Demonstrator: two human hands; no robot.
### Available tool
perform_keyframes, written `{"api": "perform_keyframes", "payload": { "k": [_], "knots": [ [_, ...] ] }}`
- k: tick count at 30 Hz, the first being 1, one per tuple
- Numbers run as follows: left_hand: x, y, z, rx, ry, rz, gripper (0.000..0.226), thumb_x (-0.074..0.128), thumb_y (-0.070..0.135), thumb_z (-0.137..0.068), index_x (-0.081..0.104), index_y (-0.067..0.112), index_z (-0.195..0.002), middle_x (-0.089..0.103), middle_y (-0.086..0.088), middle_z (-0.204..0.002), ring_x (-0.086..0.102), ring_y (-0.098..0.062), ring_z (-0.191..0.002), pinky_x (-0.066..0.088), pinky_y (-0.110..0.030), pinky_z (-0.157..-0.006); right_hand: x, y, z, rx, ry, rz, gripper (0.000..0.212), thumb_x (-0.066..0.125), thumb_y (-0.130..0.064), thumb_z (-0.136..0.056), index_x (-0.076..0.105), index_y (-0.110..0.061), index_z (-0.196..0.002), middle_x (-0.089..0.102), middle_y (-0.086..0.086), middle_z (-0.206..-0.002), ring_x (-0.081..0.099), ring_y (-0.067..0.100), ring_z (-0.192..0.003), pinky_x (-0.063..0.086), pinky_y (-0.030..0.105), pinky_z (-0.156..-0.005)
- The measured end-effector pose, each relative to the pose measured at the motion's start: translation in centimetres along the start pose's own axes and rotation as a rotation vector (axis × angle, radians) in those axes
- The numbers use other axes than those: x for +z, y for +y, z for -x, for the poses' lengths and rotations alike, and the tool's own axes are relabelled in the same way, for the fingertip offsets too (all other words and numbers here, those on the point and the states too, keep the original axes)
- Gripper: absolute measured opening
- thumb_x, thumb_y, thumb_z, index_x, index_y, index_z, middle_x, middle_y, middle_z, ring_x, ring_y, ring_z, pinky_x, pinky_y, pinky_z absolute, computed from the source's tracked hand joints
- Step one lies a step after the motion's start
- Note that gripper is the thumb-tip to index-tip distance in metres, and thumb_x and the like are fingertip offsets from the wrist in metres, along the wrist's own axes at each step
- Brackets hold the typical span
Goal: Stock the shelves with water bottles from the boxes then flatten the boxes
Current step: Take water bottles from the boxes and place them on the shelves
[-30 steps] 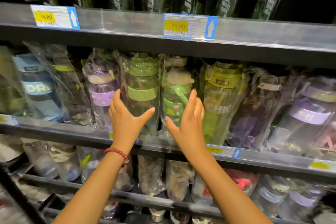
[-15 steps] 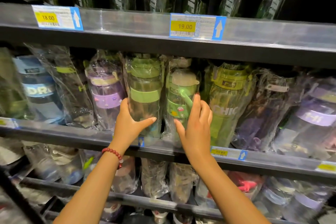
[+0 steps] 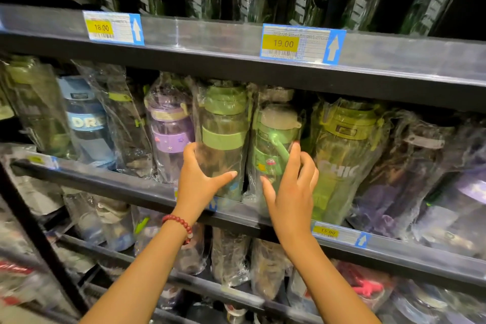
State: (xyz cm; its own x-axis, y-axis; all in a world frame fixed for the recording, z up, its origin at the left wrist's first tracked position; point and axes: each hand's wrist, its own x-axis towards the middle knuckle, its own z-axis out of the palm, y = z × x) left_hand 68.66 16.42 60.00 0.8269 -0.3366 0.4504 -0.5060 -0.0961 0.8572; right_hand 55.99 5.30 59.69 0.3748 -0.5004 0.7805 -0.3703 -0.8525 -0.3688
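Note:
On the middle shelf (image 3: 126,187) stands a row of water bottles wrapped in clear plastic. My left hand (image 3: 198,181) grips the lower part of a clear bottle with a green lid and band (image 3: 223,123), thumb across its front. My right hand (image 3: 292,192) grips the neighbouring light green bottle with a beige lid (image 3: 273,129), thumb on its left side and fingers round its right. Both bottles stand upright at the shelf's front edge, close together.
A purple bottle (image 3: 168,129) stands left of my left hand, and a large yellow-green bottle (image 3: 342,155) right of my right hand. The upper shelf (image 3: 210,37) holds dark bottles and price tags. More wrapped bottles fill the lower shelf (image 3: 231,258). A black upright post (image 3: 39,239) stands at the left.
Both hands, spread in front of the two green bottles, moved in and closed around them. The view has shifted slightly.

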Motion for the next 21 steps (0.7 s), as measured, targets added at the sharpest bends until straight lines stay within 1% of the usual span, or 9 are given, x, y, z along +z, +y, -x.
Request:
{"api": "perform_keyframes", "payload": {
  "k": [1,2,4,6,8,12,15,19,21],
  "knots": [
    [0.5,0.2,0.4,0.016,0.059,-0.025,0.087,0.088,0.022,-0.061,0.035,0.012,-0.13,0.044,0.007,-0.12,0.044,-0.008,-0.11,0.035,-0.014,-0.088,0.0,0.0,0.0,-0.001,0.0,-0.003,0.086,0.077,-0.025,-0.075,0.025,-0.006,-0.142,0.045,0.023,-0.126,0.045,0.039,-0.112,0.051,0.045,-0.08],
    [1.0,0.3,0.6,0.029,0.109,-0.049,0.085,0.088,0.025,-0.06,0.036,0.013,-0.126,0.046,0.005,-0.119,0.046,-0.012,-0.11,0.038,-0.018,-0.088,0.1,0.1,0.0,-0.002,-0.001,-0.007,0.086,0.077,-0.025,-0.075,0.025,-0.007,-0.142,0.045,0.023,-0.126,0.045,0.039,-0.112,0.052,0.045,-0.079],
    [2.1,0.6,0.9,0.03,0.183,-0.102,0.088,0.088,0.032,-0.058,0.037,0.012,-0.126,0.048,-0.004,-0.124,0.047,-0.022,-0.116,0.042,-0.035,-0.097,0.1,0.2,-0.1,-0.007,-0.006,-0.017,0.086,0.076,-0.025,-0.075,0.025,-0.007,-0.142,0.045,0.023,-0.125,0.045,0.04,-0.112,0.052,0.045,-0.078],
    [2.8,1.1,1.2,0.002,0.232,-0.172,0.096,0.088,0.035,-0.058,0.033,0.01,-0.133,0.043,-0.009,-0.132,0.04,-0.027,-0.124,0.038,-0.043,-0.103,0.0,0.4,-0.1,-0.01,-0.011,-0.019,0.086,0.077,-0.025,-0.075,0.026,-0.007,-0.141,0.046,0.023,-0.125,0.044,0.039,-0.112,0.052,0.045,-0.077],
    [2.7,1.4,1.4,-0.032,0.218,-0.187,0.105,0.087,0.04,-0.057,0.027,0.011,-0.138,0.036,-0.01,-0.138,0.035,-0.027,-0.128,0.036,-0.042,-0.105,0.0,0.5,-0.1,-0.016,-0.014,-0.021,0.086,0.077,-0.026,-0.074,0.027,-0.006,-0.141,0.046,0.023,-0.124,0.044,0.039,-0.111,0.053,0.045,-0.077],
    [1.0,1.0,1.1,-0.074,0.068,-0.057,0.112,0.087,0.044,-0.057,0.021,0.02,-0.144,0.034,-0.003,-0.144,0.036,-0.021,-0.132,0.036,-0.038,-0.107,0.2,0.8,-0.1,-0.03,-0.021,-0.039,0.087,0.078,-0.025,-0.073,0.028,-0.005,-0.141,0.045,0.023,-0.125,0.045,0.04,-0.112,0.053,0.046,-0.076],
    [0.1,0.9,0.5,-0.077,-0.034,-0.105,0.104,0.085,0.042,-0.059,0.029,0.02,-0.143,0.043,0.002,-0.14,0.041,-0.017,-0.13,0.037,-0.029,-0.101,0.1,0.8,-0.1,-0.029,-0.031,-0.052,0.089,0.079,-0.022,-0.072,0.027,-0.004,-0.142,0.043,0.023,-0.127,0.044,0.041,-0.114,0.053,0.047,-0.078],
    [0.6,1.3,0.6,-0.03,0.031,-0.158,0.085,0.084,0.033,-0.066,0.039,0.016,-0.136,0.047,0.011,-0.123,0.044,-0.01,-0.119,0.036,-0.023,-0.092,-0.1,1.0,0.4,-0.057,-0.06,-0.164,0.09,0.074,-0.012,-0.074,0.021,-0.004,-0.146,0.035,0.023,-0.136,0.033,0.04,-0.124,0.043,0.048,-0.094],
    [1.4,1.3,0.9,0.001,0.109,-0.159,0.08,0.085,0.033,-0.064,0.042,0.015,-0.129,0.049,0.01,-0.121,0.049,-0.011,-0.114,0.041,-0.024,-0.09,-0.2,1.3,0.7,-0.069,-0.081,-0.198,0.09,0.072,-0.012,-0.075,0.018,-0.004,-0.147,0.031,0.021,-0.141,0.029,0.038,-0.129,0.033,0.042,-0.103]
  ]
}}
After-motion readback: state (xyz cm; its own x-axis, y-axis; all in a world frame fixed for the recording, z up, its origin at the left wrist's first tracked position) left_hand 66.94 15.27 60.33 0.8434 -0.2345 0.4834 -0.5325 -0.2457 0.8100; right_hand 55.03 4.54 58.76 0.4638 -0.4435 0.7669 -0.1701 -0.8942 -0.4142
